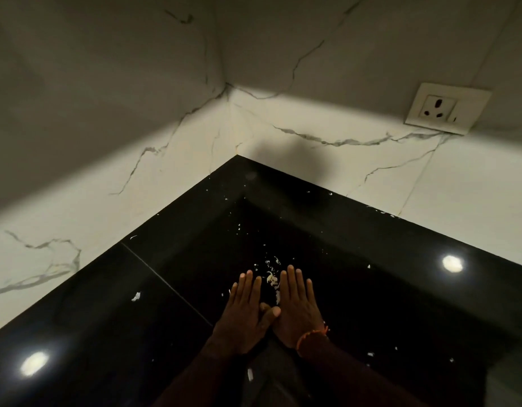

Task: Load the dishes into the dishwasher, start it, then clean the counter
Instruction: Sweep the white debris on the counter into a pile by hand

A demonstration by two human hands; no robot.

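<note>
A glossy black counter (pixel 356 274) fills the lower view and runs into a wall corner. Pale food scraps (pixel 272 279) lie in a small heap on it, with more bits scattered around. My left hand (pixel 245 312) and my right hand (pixel 298 309) lie flat on the counter side by side, fingers straight, thumbs touching. The heap sits between their fingers. Neither hand holds anything. An orange thread band (pixel 311 337) circles my right wrist.
White marble-veined walls (pixel 166 177) meet at the corner behind the counter. A wall socket (pixel 447 108) sits on the right wall. Loose white scraps (pixel 135 296) lie left of my hands, and another scrap (pixel 249 374) lies near my forearms. Ceiling lights reflect off the counter.
</note>
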